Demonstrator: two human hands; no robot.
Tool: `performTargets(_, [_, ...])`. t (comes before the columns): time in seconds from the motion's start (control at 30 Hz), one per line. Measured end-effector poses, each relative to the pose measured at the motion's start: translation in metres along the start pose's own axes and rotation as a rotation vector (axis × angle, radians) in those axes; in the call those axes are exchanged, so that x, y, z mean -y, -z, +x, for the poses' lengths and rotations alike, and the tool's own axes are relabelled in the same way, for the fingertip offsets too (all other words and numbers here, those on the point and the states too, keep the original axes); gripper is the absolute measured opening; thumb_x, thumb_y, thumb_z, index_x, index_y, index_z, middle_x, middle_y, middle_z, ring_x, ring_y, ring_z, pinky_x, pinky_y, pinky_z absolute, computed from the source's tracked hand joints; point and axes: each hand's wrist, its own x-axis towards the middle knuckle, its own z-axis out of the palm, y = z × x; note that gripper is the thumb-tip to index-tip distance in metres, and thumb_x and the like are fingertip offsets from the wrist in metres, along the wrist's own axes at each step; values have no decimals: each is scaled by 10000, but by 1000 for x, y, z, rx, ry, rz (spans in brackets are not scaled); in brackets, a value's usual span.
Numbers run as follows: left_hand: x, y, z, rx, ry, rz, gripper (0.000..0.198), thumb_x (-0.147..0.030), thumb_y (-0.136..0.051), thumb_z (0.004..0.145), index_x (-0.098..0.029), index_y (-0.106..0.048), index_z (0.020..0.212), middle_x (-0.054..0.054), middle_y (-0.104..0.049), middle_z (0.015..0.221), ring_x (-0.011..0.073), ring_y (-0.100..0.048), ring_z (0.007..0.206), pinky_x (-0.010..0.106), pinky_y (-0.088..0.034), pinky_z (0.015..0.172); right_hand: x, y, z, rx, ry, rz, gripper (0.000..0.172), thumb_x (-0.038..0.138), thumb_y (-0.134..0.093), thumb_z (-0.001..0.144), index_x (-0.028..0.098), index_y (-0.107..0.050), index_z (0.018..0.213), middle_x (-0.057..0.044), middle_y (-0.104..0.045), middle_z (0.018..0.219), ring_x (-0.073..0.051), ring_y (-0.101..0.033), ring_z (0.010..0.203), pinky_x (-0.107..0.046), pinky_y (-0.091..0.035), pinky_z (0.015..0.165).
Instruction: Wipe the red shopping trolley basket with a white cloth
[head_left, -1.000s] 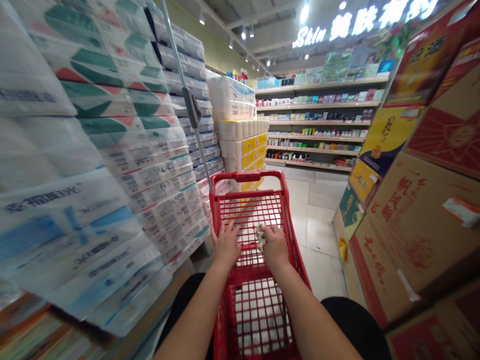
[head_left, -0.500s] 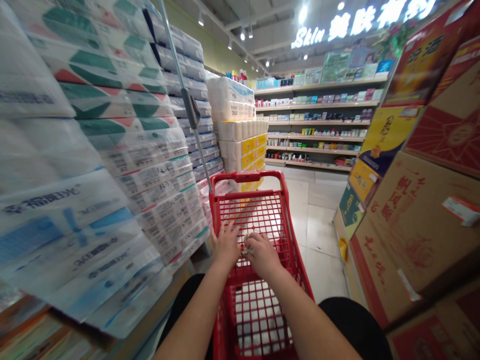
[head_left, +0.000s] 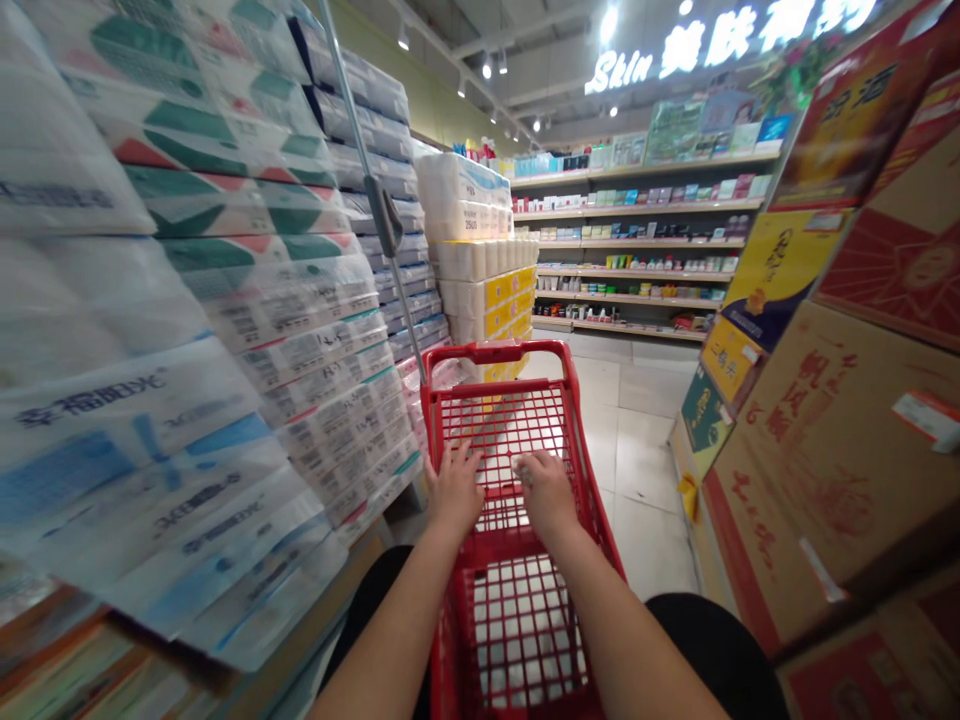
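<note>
A red plastic shopping cart [head_left: 510, 545] with lattice panels stands between my knees, its handle bar [head_left: 496, 352] at the far end. My left hand [head_left: 455, 490] rests on the left of its upper lattice, fingers spread and holding nothing. To the right, my right hand [head_left: 550, 492] is closed with bent fingers over the same lattice. A small crumpled pale cloth [head_left: 517, 464] peeks out at its fingertips; most of it is hidden by the hand.
Stacked tissue packs [head_left: 292, 330] rise close on the left, with a metal pole [head_left: 352, 110] before them. Cardboard cartons [head_left: 832, 450] are piled on the right. A tiled aisle [head_left: 645, 480] leads to stocked shelves [head_left: 637, 245] at the back.
My right hand has shifted right across the lattice, away from my left hand, with the pale cloth in it. My left hand stays about where it was.
</note>
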Motion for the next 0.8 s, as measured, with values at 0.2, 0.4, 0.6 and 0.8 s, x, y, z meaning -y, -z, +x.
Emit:
performTargets(0.2, [-1,2,-1,1,2,6,547,-160,-573,760,-282,-527,1291,26,-399,1494,309,-264,1408,616,-69,1161,5,-8,-4,32,91,19,304,12,-522,769,212,-643,964,-60,-555,1250,-220,-484,1120,-340,-421,945])
performTargets(0.4, [-1,2,-1,-1,1,-9,552,-153,-573,752,-280,-533,1288,27,-398,1495,314,-250,1414,624,-54,1161,6,-10,-6,84,70,52,441,71,-563,772,237,-581,1180,-36,-620,1181,-225,-531,1046,-362,-444,906])
performTargets(0.6, [1,-2,0,-9,-3,-12,551,-168,-583,757,-277,-530,1294,29,-415,1484,318,-262,1409,635,-56,1155,-4,-3,0,93,-15,41,566,-20,-485,765,235,-549,1267,-45,-649,1135,-211,-552,1018,-306,-452,844])
performTargets(0.8, [1,-3,0,-15,-7,-3,532,-181,-596,765,-284,-533,1284,27,-409,1487,311,-268,1406,629,-51,1158,4,-3,-4,144,125,13,433,-43,-455,759,243,-665,1008,-22,-662,1059,-205,-538,968,-296,-440,824])
